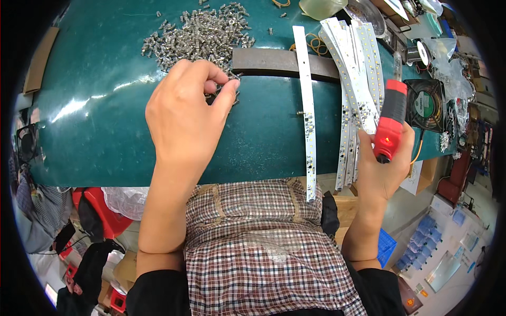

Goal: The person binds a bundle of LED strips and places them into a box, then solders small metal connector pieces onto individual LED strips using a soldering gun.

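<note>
At right, the right hand [385,171] grips the red-handled tool [391,113] tip upward, perhaps to keep it clear of the white strip [306,100] crossing the dark bar [258,61] at centre — while the left hand [184,113], beside the upper-centre metal parts [203,34], has its grip nearly closed, on what I cannot tell.

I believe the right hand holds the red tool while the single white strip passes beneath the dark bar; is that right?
Not quite: the head view shows the single white strip passing over the dark bar. The right hand does hold the red tool.
</note>
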